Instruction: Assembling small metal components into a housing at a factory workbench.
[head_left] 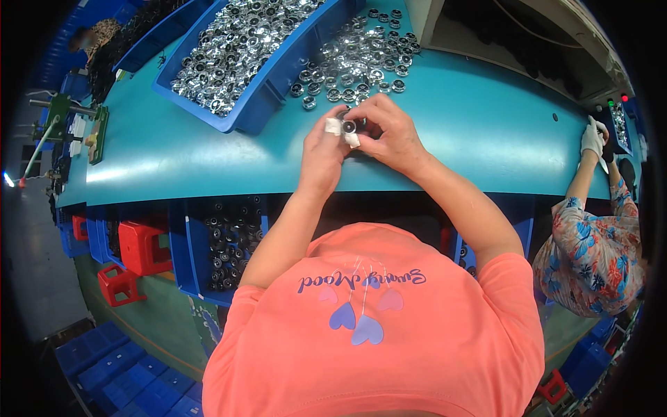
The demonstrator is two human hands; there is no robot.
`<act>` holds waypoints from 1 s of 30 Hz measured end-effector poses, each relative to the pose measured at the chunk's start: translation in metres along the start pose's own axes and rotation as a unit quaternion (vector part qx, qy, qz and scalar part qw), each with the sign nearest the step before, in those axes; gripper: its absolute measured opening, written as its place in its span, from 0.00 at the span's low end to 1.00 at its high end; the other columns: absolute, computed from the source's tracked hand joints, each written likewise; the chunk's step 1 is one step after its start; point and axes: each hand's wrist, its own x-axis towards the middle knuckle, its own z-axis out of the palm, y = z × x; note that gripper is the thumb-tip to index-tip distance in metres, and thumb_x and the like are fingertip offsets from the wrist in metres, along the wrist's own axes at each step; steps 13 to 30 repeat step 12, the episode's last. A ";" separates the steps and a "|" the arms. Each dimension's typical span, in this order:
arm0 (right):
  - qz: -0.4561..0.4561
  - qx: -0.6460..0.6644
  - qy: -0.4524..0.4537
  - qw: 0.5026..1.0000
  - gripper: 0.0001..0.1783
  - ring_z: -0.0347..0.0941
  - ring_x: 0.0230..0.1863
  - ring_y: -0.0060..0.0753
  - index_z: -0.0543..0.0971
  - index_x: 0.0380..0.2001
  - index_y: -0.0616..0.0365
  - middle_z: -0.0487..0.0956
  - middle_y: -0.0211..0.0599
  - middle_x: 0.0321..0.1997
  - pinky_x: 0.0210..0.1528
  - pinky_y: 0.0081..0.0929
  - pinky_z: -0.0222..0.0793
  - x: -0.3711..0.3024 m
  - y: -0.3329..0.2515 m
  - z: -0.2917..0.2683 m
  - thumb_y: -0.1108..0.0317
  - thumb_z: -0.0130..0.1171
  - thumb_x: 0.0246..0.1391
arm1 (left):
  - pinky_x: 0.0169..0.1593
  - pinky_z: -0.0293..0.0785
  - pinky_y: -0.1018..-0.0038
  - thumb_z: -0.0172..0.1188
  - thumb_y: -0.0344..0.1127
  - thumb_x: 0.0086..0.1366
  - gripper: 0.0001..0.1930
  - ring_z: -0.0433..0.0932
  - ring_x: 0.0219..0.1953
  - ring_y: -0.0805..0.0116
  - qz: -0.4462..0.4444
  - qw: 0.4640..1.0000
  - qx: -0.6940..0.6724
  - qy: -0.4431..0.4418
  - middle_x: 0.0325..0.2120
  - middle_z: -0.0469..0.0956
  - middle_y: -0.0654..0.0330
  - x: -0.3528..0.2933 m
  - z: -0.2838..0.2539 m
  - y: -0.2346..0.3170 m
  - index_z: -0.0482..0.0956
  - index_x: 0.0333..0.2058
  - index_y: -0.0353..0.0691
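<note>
Between my two hands, above the near half of the teal table, is a small round chrome part with a black centre (349, 127). My left hand (324, 148) grips it from the left, with white tape around a fingertip. From the right, the bent fingers of my right hand (390, 132) close on the same part, and white tape shows on that thumb too. Part of what lies under the fingers is hidden. Just beyond my hands, many similar chrome parts (361, 59) lie loose in a heap on the table.
A blue bin (258, 97) full of chrome parts stands tilted at the far left of the teal table (472, 132). A green hand press (97, 135) is at the left end. Below the edge sits a blue bin of dark wheels (233, 243). A gloved co-worker (590, 243) works at right.
</note>
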 end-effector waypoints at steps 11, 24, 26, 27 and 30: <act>0.042 0.028 0.020 0.999 0.17 0.75 0.28 0.25 0.83 0.41 0.53 0.79 0.30 0.36 0.31 0.24 0.74 0.000 0.000 -0.002 0.77 0.65 0.45 | 0.55 0.79 0.63 0.48 0.36 0.76 0.23 0.79 0.52 0.62 0.034 0.997 0.065 -0.005 0.54 0.74 0.51 -0.002 0.000 0.006 0.64 0.64 0.30; 0.045 0.019 0.025 0.999 0.16 0.76 0.29 0.25 0.83 0.42 0.52 0.79 0.31 0.37 0.32 0.24 0.74 0.000 -0.002 -0.001 0.76 0.65 0.46 | 0.54 0.80 0.64 0.48 0.36 0.76 0.23 0.79 0.52 0.62 0.042 0.997 0.072 -0.006 0.54 0.74 0.51 -0.001 0.001 0.004 0.64 0.64 0.29; 0.045 0.019 0.025 0.999 0.16 0.76 0.29 0.25 0.83 0.42 0.52 0.79 0.31 0.37 0.32 0.24 0.74 0.000 -0.002 -0.001 0.76 0.65 0.46 | 0.54 0.80 0.64 0.48 0.36 0.76 0.23 0.79 0.52 0.62 0.042 0.997 0.072 -0.006 0.54 0.74 0.51 -0.001 0.001 0.004 0.64 0.64 0.29; 0.045 0.019 0.025 0.999 0.16 0.76 0.29 0.25 0.83 0.42 0.52 0.79 0.31 0.37 0.32 0.24 0.74 0.000 -0.002 -0.001 0.76 0.65 0.46 | 0.54 0.80 0.64 0.48 0.36 0.76 0.23 0.79 0.52 0.62 0.042 0.997 0.072 -0.006 0.54 0.74 0.51 -0.001 0.001 0.004 0.64 0.64 0.29; 0.045 0.019 0.025 0.999 0.16 0.76 0.29 0.25 0.83 0.42 0.52 0.79 0.31 0.37 0.32 0.24 0.74 0.000 -0.002 -0.001 0.76 0.65 0.46 | 0.54 0.80 0.64 0.48 0.36 0.76 0.23 0.79 0.52 0.62 0.042 0.997 0.072 -0.006 0.54 0.74 0.51 -0.001 0.001 0.004 0.64 0.64 0.29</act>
